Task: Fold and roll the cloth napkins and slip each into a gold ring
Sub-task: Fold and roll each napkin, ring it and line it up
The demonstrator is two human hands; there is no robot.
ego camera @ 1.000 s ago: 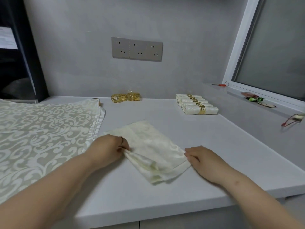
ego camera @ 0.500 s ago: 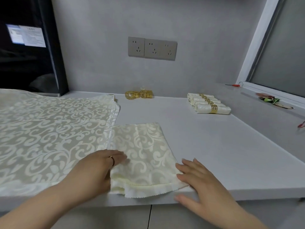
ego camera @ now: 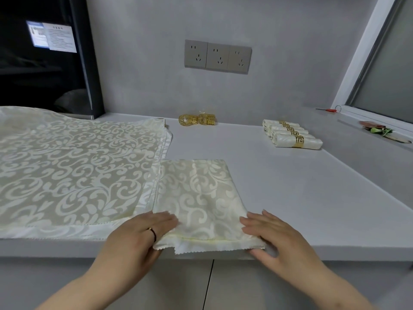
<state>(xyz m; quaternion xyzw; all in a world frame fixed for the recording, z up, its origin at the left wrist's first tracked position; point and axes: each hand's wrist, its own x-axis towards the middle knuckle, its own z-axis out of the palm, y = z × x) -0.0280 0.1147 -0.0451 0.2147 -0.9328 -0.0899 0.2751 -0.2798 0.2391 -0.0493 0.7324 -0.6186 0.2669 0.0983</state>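
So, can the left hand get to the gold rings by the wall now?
Probably yes. The left hand rests flat on the folded napkin, holding nothing; only that napkin and bare counter lie between it and the gold rings, though they sit far back.

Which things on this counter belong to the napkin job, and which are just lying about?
Job in hand: folded napkin, with left hand and right hand on its near corners; spread napkin stack; loose gold rings; finished ringed rolls.
Lying about: wall sockets; red-handled tool on the sill; green sprig; black appliance.
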